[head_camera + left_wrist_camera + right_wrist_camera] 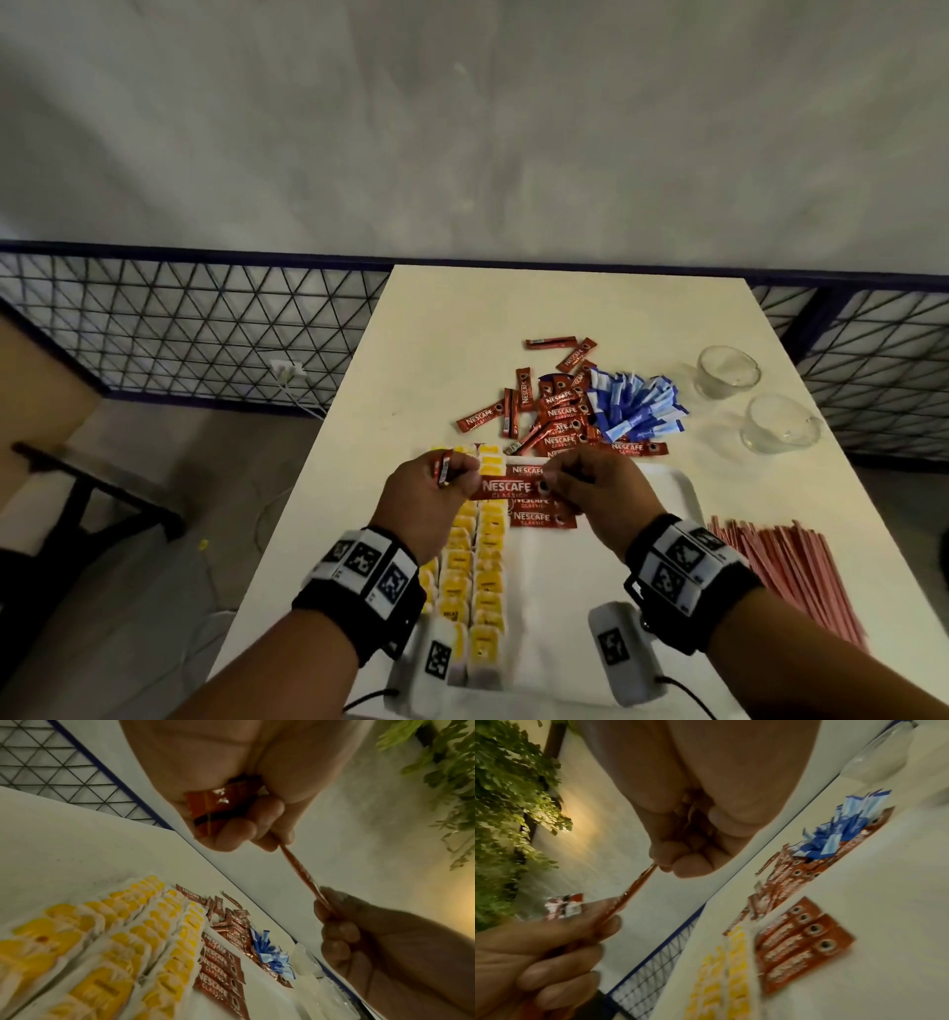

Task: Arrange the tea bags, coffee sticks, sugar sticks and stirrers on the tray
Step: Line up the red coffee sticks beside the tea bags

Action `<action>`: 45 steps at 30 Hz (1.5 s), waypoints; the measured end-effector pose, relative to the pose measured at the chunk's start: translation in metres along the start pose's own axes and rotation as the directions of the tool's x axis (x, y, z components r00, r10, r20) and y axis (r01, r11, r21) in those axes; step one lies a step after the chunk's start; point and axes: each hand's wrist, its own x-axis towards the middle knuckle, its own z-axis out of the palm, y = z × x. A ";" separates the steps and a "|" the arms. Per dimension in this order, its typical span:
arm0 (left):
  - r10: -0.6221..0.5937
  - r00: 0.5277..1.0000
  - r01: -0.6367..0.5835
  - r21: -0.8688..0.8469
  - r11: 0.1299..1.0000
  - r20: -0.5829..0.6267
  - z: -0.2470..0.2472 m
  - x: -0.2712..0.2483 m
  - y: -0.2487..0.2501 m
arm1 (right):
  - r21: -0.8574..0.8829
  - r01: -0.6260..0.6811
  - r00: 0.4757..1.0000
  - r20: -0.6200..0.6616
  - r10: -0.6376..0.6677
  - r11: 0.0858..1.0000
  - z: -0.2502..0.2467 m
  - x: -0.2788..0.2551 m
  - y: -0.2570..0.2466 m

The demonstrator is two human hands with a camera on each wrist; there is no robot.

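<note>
Head view: both hands hold one red coffee stick (506, 488) above the white tray (672, 488), left hand (426, 493) also gripping spare sticks (441, 470), right hand (590, 488) pinching its end.

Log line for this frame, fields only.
left hand: holds coffee sticks | right hand: pinches coffee stick | tray: tea bags rowed

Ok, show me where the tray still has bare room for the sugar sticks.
Free: the white tray right of the laid coffee sticks, to its right rim, and below that row. Crowded: the left side, packed with yellow tea bags. Both hands hold a coffee stick above the row.
</note>
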 end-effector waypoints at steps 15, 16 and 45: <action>-0.148 0.989 0.148 0.143 0.979 -0.013 -0.032 -0.015 -0.040 | -0.266 -0.448 0.894 -0.118 0.433 0.853 -0.004 0.020 0.091; -0.146 0.989 0.147 0.146 0.978 -0.014 -0.034 -0.015 -0.042 | -0.288 -0.460 0.888 -0.133 0.441 0.840 -0.001 0.023 0.090; -0.172 0.985 0.172 0.104 0.980 -0.007 -0.044 -0.012 -0.054 | -0.587 -0.504 0.860 -0.277 0.428 0.633 0.012 0.034 0.098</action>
